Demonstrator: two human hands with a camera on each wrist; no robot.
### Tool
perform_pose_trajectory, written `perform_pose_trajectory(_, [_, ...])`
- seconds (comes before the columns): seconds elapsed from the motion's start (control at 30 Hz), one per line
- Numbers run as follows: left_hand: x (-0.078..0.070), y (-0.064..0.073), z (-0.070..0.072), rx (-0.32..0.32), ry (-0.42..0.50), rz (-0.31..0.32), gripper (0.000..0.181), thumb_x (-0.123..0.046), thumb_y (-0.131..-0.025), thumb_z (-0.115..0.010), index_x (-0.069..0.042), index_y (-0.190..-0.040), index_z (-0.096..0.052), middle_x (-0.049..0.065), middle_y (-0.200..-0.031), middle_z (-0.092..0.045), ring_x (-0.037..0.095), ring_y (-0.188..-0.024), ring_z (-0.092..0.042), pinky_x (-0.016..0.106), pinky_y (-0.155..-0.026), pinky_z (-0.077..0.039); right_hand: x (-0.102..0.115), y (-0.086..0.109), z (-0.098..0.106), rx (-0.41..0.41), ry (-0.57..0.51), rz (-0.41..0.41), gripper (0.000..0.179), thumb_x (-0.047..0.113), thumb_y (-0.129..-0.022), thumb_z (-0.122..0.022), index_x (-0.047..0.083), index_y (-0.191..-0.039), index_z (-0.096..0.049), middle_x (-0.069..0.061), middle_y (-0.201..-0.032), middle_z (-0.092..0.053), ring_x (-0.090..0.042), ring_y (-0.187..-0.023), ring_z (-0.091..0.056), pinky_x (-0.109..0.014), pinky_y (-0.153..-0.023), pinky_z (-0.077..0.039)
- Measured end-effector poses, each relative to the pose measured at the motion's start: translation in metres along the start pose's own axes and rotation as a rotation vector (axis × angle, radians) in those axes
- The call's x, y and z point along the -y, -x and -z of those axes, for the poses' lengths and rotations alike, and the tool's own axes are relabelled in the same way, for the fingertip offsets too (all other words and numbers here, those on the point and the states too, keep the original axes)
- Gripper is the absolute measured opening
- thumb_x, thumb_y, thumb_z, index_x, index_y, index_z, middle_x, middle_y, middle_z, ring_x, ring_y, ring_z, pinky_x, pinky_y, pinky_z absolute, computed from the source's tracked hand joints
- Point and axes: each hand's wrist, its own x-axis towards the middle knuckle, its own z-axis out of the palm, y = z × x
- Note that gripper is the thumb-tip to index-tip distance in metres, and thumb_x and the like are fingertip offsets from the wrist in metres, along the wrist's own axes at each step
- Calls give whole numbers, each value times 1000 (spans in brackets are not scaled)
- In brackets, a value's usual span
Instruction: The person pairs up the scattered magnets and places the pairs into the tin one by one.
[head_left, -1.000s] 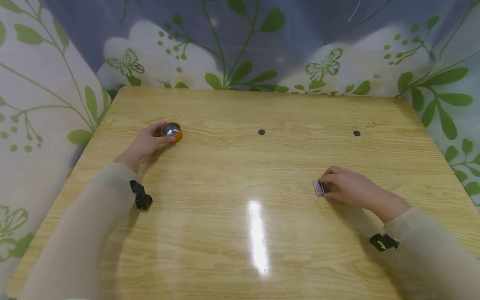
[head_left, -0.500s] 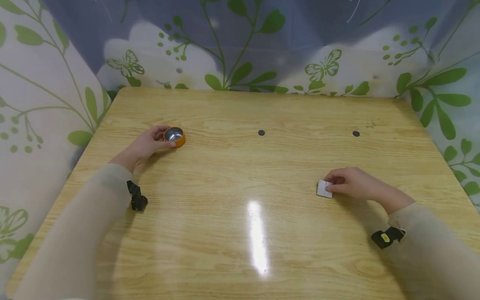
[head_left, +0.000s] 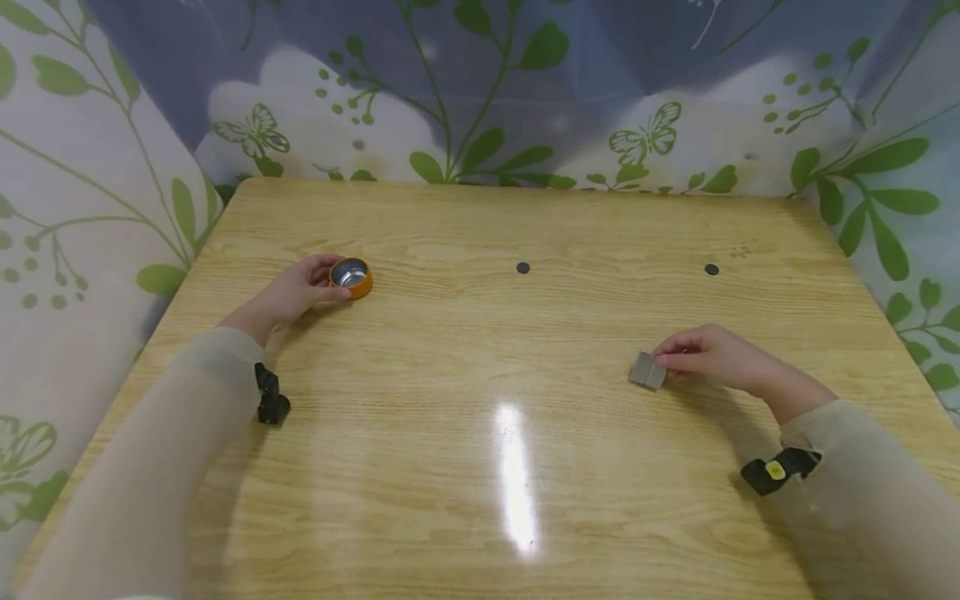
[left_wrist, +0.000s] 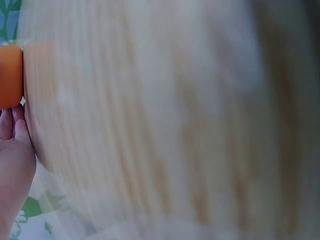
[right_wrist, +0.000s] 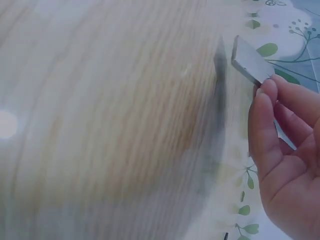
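At the table's left, a small round orange bowl point(head_left: 352, 278) with a shiny metal inside faces up. My left hand point(head_left: 294, 287) grips it from its left side, thumb at the near rim and fingers behind. The left wrist view catches the orange wall of the bowl point(left_wrist: 10, 77) at its left edge, above the fingers. My right hand point(head_left: 716, 360) pinches a small flat silver-grey square point(head_left: 647, 371) by its right corner, between thumb and fingers. A line runs across the middle of the square. In the right wrist view this thin plate point(right_wrist: 247, 60) tilts up from the fingertips.
Two small dark discs point(head_left: 522, 267) lie on the wooden table point(head_left: 450, 467), one near the middle and one dark disc point(head_left: 712, 269) to the right. A leaf-patterned cloth point(head_left: 480, 92) hangs behind the table and along both sides.
The left hand has brought the orange bowl slightly nearer and to the right. In the right hand the square piece has turned, showing different faces, and now stands grey and tilted.
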Motion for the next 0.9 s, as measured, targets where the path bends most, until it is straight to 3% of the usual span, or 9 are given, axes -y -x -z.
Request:
perform_pose_trajectory(0.3, [0, 1, 0, 3, -3, 9, 74, -13, -88, -66, 0, -145, -20, 21, -146, -30, 30, -136, -24, 43, -110, -20, 4, -4, 0, -8, -186, -62, 40, 17, -95, -55, -14, -121, -53, -10, -107, -63, -4, -85, -60, -24, -77, -52])
perform_pose_trajectory(0.43, [-1, 1, -1, 11, -3, 7, 72, -13, -88, -65, -1, -144, -21, 21, -146, -29, 30, -136, -24, 44, -110, -20, 8, -5, 0, -7, -263, -73, 41, 16, -96, -54, -15, -123, -50, -4, -99, -62, -5, -82, -59, -25, -77, -52])
perform_pose_trajectory(0.6, [0, 1, -1, 12, -5, 9, 70, -14, -89, -65, -1, -143, -24, 20, -147, -28, 30, -137, -21, 45, -110, -20, 14, -11, -1, -14, -299, -71, 44, 18, -96, -54, -15, -124, -48, -1, -92, -62, -5, -80, -59, -26, -77, -52])
perform_pose_trajectory(0.9, [-1, 0, 1, 10, -27, 12, 73, -20, -87, -68, -2, -143, -25, 19, -147, -29, 29, -137, -22, 45, -109, -20, 24, -21, -8, -29, -337, -67, 43, 15, -95, -55, -17, -124, -47, -2, -97, -61, -4, -82, -59, -25, -79, -51])
